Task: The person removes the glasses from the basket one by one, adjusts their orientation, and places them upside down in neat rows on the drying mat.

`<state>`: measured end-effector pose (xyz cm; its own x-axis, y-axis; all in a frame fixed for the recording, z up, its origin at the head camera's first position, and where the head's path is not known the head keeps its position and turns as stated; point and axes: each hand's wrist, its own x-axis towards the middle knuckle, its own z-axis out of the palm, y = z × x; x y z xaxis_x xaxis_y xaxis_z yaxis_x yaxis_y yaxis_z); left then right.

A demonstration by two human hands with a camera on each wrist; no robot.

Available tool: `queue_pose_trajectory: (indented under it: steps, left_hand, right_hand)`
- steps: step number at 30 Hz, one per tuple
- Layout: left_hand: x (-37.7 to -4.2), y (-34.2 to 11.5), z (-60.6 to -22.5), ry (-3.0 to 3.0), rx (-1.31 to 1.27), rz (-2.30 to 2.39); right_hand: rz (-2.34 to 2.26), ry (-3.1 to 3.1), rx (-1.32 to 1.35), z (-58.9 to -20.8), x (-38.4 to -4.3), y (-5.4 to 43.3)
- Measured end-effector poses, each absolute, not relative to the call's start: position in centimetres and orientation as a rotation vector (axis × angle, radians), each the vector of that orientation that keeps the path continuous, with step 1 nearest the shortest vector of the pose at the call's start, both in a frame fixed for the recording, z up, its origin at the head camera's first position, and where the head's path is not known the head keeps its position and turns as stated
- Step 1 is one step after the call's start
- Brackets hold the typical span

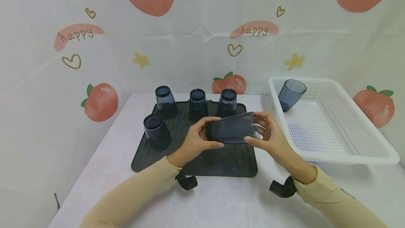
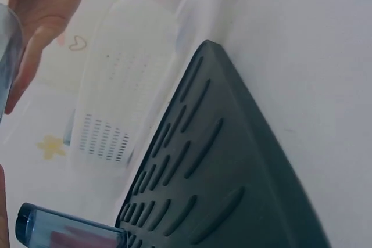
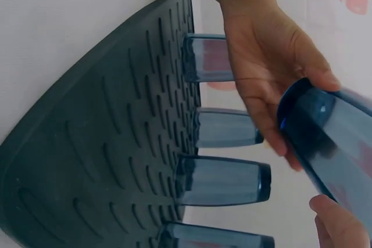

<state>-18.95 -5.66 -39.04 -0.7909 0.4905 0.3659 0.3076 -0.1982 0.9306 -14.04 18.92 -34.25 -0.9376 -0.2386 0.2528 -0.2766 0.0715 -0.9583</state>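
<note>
A blue-grey drinking glass (image 1: 232, 129) lies sideways between both hands, above the black ridged drying mat (image 1: 221, 161). My left hand (image 1: 197, 136) holds its thick base end between thumb and fingers. At the rim end, on the right, my right hand (image 1: 272, 134) pinches the glass with the thumb in front and fingers behind. The right wrist view shows the glass's dark base (image 3: 308, 108) close by the left fingers. Several matching glasses stand upside down on the mat, among them a front-left glass (image 1: 157, 133) and a back-right glass (image 1: 227, 102).
A white perforated basket (image 1: 348, 159) stands at the right, with another blue glass (image 1: 289, 96) leaning in its back left corner. Under everything is a white tabletop (image 1: 221, 203). A printed cloth (image 1: 190, 55) hangs behind.
</note>
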Motion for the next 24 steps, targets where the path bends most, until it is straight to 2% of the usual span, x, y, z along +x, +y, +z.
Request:
queue_pose_trajectory:
  steps: [9, 24]
  left_hand:
    - [-19.1, -6.4, -38.6, 1.811, 0.965, 2.218]
    - [-19.0, -6.5, -37.4, 1.671, 1.044, 2.334]
  right_hand:
    - [2.005, -2.446, 0.521, -34.2, -13.9, 19.4]
    - [1.949, -2.621, 0.554, -36.3, -14.8, 19.1]
